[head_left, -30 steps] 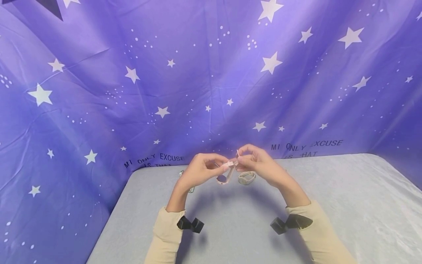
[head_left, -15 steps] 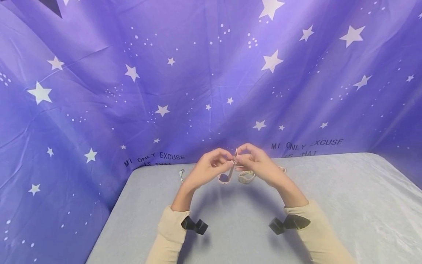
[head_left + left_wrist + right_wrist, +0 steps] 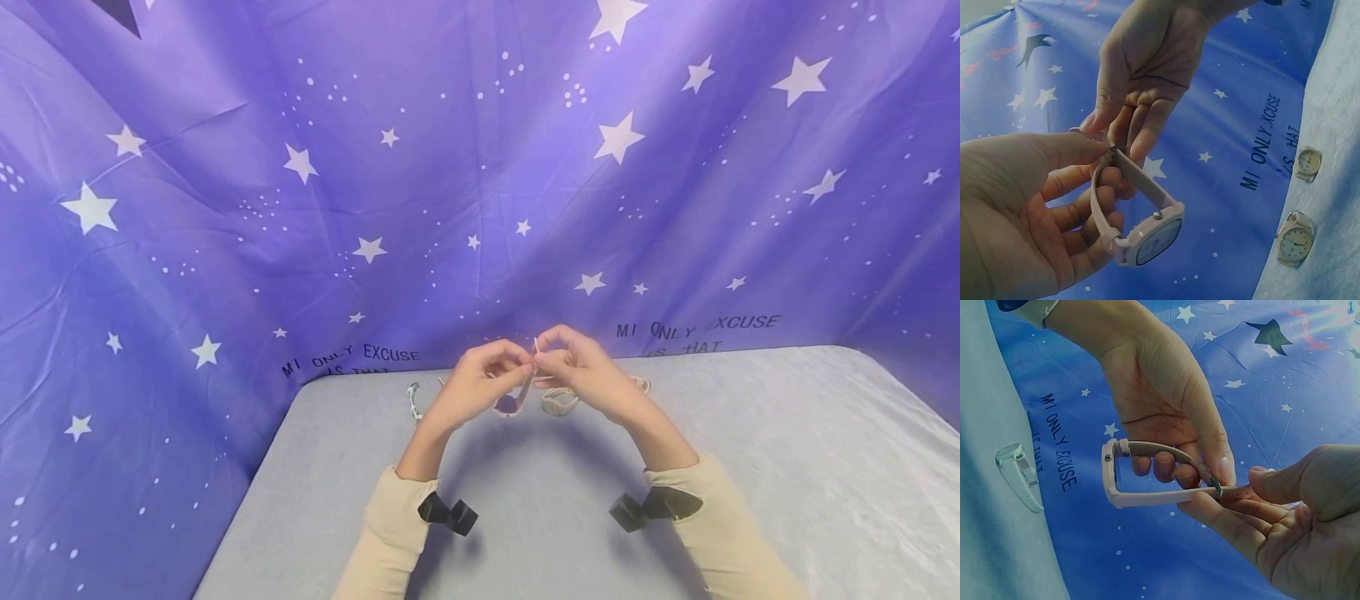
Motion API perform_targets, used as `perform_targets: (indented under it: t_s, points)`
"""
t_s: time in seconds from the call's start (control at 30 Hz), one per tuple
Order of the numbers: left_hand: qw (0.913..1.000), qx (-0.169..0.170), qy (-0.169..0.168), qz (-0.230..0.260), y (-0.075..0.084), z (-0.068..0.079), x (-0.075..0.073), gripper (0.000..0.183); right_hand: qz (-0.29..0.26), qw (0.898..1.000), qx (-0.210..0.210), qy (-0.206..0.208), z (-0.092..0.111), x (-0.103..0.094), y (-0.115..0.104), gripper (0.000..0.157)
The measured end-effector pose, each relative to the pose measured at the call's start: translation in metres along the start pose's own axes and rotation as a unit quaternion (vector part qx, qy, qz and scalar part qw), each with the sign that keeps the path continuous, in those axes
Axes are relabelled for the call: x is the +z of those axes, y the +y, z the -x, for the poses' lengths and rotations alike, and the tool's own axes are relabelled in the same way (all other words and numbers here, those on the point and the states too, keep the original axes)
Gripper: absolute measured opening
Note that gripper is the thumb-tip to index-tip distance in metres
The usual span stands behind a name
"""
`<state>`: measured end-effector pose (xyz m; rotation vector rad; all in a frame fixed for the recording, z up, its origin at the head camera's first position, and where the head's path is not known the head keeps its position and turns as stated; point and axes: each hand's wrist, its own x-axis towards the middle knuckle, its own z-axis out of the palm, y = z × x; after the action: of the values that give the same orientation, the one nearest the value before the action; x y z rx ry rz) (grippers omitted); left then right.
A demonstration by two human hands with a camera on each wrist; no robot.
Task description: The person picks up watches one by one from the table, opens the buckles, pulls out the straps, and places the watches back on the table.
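Both hands hold a pale pink wristwatch (image 3: 1159,240) up above the far part of the table, its rectangular case hanging below the fingers. In the left wrist view, my left hand (image 3: 1029,206) pinches the strap at its metal buckle (image 3: 1112,150) between thumb and fingers. My right hand (image 3: 1291,531) pinches the holed strap end (image 3: 1235,492), which passes through the buckle in the right wrist view. The strap forms a closed loop there. In the head view, fingers of the left hand (image 3: 480,383) and right hand (image 3: 588,371) meet and hide the buckle.
On the grey cloth-covered table (image 3: 540,517) lies a beige watch (image 3: 558,402), with another watch (image 3: 642,385) partly behind the right hand. A thin pale strap-like item (image 3: 414,400) lies left of the left hand. A purple star-printed curtain (image 3: 480,167) hangs behind the table.
My left hand has moved right and slightly up, close against the right hand. The buckle and strap end have come together between the fingers. The right hand has barely moved.
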<state>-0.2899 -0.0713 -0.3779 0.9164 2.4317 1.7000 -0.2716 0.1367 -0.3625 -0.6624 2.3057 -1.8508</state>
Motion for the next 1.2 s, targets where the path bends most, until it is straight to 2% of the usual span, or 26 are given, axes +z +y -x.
perform_targets:
  t_s: [0.17,0.37,0.43,0.5,0.63,0.73,0.9,1.2]
  points:
    - [0.9998,-0.018,0.006,0.003,0.0013,0.0,0.001,0.015,0.004,1.0,0.002,0.001,0.0011,0.0006,-0.0016,0.026]
    - [0.9993,-0.017,0.03,-0.011,0.001,-0.0002,0.0015,0.012,0.011,1.0,0.003,0.003,0.002,0.0009,-0.0025,0.025]
    - [0.9989,-0.026,0.039,-0.002,0.0015,-0.0001,0.0019,0.013,0.012,1.0,0.002,0.005,0.0019,0.0009,-0.0026,0.024]
    - [0.9976,-0.048,0.043,0.023,0.0025,0.0002,0.0024,0.016,0.015,1.0,0.001,0.007,0.0019,0.0011,-0.0025,0.023]
    - [0.9904,-0.1,0.055,0.079,0.0038,0.0,0.0044,0.021,0.025,1.0,0.001,0.009,0.002,0.0025,-0.002,0.02]
    - [0.9845,-0.123,0.066,0.105,0.0039,-0.0002,0.0061,0.022,0.035,0.999,-0.002,0.01,0.0019,0.0041,-0.0013,0.019]
    - [0.9768,-0.153,0.076,0.128,0.0044,-0.0008,0.0073,0.022,0.037,0.999,-0.007,0.012,0.0012,0.0042,-0.0003,0.02]
    - [0.9643,-0.184,0.057,0.181,0.0023,-0.0025,0.0052,0.027,-0.013,1.0,-0.008,0.009,0.0,0.0002,-0.0007,0.024]
